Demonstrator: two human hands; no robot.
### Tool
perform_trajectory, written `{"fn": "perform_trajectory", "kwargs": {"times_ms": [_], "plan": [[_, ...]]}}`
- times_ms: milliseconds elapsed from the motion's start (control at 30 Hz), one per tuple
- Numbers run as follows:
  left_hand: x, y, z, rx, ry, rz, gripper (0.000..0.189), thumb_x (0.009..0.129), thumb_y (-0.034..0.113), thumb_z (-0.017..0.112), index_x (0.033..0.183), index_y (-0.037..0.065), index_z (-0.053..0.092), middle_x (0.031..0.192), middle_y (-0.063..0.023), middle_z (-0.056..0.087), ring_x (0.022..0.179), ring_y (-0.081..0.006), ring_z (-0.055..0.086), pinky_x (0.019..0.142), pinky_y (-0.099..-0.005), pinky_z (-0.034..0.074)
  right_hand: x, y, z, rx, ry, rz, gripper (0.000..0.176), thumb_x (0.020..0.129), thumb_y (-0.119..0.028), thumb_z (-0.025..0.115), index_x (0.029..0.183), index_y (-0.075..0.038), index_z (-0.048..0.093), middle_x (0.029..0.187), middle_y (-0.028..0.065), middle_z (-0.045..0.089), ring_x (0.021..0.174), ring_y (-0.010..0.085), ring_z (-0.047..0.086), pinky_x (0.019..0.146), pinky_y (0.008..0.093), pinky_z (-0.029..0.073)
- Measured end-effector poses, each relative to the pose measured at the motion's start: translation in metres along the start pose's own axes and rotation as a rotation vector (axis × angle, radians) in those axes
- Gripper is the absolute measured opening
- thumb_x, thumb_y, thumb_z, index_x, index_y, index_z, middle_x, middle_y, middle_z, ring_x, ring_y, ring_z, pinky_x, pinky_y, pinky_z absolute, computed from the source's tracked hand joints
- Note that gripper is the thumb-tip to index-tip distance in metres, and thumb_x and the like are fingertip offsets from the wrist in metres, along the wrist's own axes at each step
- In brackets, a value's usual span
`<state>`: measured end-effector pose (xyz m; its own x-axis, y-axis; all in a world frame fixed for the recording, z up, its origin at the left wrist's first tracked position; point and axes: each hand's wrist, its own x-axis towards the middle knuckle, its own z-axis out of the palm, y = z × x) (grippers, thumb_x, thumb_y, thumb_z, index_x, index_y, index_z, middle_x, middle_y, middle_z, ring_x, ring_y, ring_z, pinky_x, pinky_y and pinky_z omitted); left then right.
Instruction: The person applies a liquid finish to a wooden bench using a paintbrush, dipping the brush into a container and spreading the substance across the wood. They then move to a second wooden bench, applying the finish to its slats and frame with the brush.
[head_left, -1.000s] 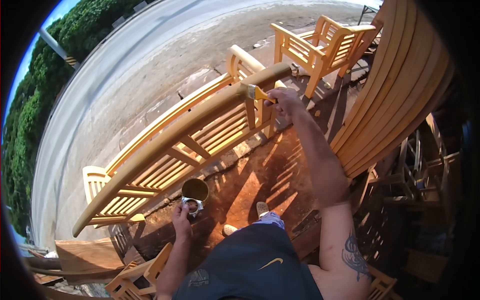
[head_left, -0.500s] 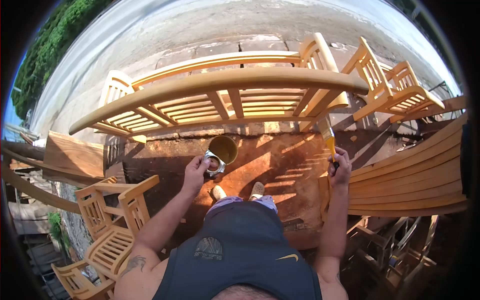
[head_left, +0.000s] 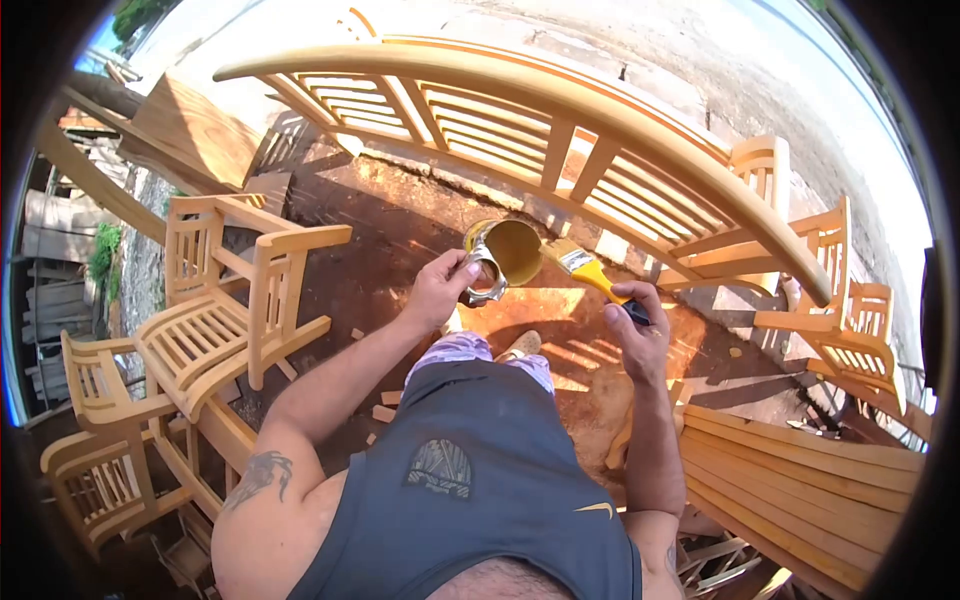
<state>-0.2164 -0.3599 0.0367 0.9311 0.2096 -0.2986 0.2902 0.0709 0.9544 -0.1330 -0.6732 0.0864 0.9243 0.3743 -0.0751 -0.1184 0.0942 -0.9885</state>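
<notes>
My left hand (head_left: 441,290) is closed round the silvery handle of a round can (head_left: 516,252), whose open mouth shows a yellowish-brown inside. How much liquid it holds I cannot make out. In my right hand (head_left: 640,335) is a paintbrush (head_left: 592,274) with a yellow and black handle, its pale bristles pointing left, close to the can's rim. Just beyond both hands stands a long slatted wooden bench (head_left: 555,150), with its curved top rail towards me.
Wooden chairs (head_left: 215,315) stand at the left, and more slatted chairs (head_left: 855,320) at the far right. Curved wooden planking (head_left: 790,480) lies near my right arm. A wooden panel (head_left: 195,130) leans at the upper left. Small wood scraps (head_left: 383,413) lie on the reddish ground.
The paintbrush has come left from the bench's right end to beside the can, its bristles turning from up to left. My view has turned, shifting the bench and chairs across it.
</notes>
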Motion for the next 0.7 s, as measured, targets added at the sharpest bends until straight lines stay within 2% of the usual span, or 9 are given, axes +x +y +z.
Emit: {"fn": "perform_trajectory", "kwargs": {"times_ms": [133,167,267,333,500,600,667,700], "plan": [[-0.013,-0.003,-0.021,0.013,0.064,0.042,0.018,0.103,0.016,0.059,0.111,0.002,0.064,0.095,-0.0021,0.068,0.085,-0.0064,0.062,0.077,-0.0242,0.052,0.027,-0.007,0.057,-0.37,-0.134,-0.201,0.023,0.087,-0.004,0.075,0.108,-0.001,0.065,0.089,0.0016,0.066,0.075,0.006,0.058,0.069,0.0215,0.047],[-0.017,-0.001,-0.024,-0.025,0.112,0.024,0.018,0.1,0.014,0.061,0.109,0.0,0.066,0.088,-0.0012,0.068,0.079,-0.0049,0.059,0.07,-0.024,0.051,0.033,-0.001,0.072,-0.385,-0.163,-0.265,0.022,0.087,-0.006,0.075,0.106,0.0,0.066,0.084,0.0026,0.065,0.07,0.0061,0.057,0.065,0.0218,0.047],[-0.024,-0.005,-0.046,0.166,0.19,0.123,0.019,0.099,0.016,0.063,0.108,0.0,0.067,0.086,-0.0022,0.069,0.077,-0.0054,0.06,0.067,-0.0252,0.052,0.045,0.0,0.116,-0.588,-0.281,-0.336,0.025,0.083,-0.006,0.075,0.107,-0.003,0.065,0.089,0.0089,0.068,0.07,0.014,0.065,0.063,0.0279,0.053],[-0.036,0.007,-0.062,0.13,0.17,0.073,0.02,0.1,0.017,0.062,0.111,0.0,0.066,0.089,-0.0002,0.067,0.08,-0.004,0.058,0.07,-0.024,0.052,0.054,0.015,0.145,-0.678,-0.376,-0.443,0.028,0.081,-0.006,0.074,0.107,-0.005,0.065,0.091,0.012,0.068,0.073,0.0231,0.069,0.064,0.0342,0.056],[-0.049,-0.001,-0.122,0.13,0.174,0.074,0.021,0.1,0.016,0.063,0.114,0.001,0.066,0.091,0.0002,0.067,0.083,-0.0043,0.059,0.072,-0.0236,0.053,0.073,0.029,0.231,-0.888,-0.491,-0.572,0.025,0.08,-0.009,0.072,0.103,-0.006,0.065,0.09,0.0137,0.067,0.075,0.0307,0.068,0.067,0.04,0.056],[-0.06,-0.006,-0.17,0.078,0.198,0.058,0.021,0.101,0.017,0.063,0.114,0.001,0.066,0.091,-0.0001,0.067,0.082,-0.0046,0.06,0.071,-0.0239,0.053,0.082,0.031,0.283,-0.813,-0.496,-0.594,0.025,0.081,-0.008,0.073,0.105,-0.006,0.066,0.09,0.0113,0.068,0.071,0.0235,0.068,0.063,0.0341,0.056],[-0.066,-0.014,-0.205,0.116,0.228,0.064,0.023,0.101,0.018,0.062,0.116,0.0,0.065,0.091,-0.0003,0.067,0.081,-0.004,0.06,0.071,-0.0249,0.054,0.084,0.03,0.312,-0.749,-0.48,-0.52,0.025,0.081,-0.007,0.073,0.105,-0.005,0.066,0.089,0.0103,0.068,0.066,0.019,0.064,0.06,0.0306,0.053],[-0.069,-0.018,-0.223,0.113,0.255,0.074,0.023,0.099,0.018,0.063,0.113,0.001,0.065,0.087,-0.0038,0.068,0.079,-0.0061,0.061,0.07,-0.0269,0.053,0.085,0.024,0.326,-0.755,-0.487,-0.48,0.026,0.081,-0.006,0.073,0.106,-0.005,0.066,0.089,0.0097,0.068,0.065,0.017,0.063,0.06,0.0292,0.052]]}}
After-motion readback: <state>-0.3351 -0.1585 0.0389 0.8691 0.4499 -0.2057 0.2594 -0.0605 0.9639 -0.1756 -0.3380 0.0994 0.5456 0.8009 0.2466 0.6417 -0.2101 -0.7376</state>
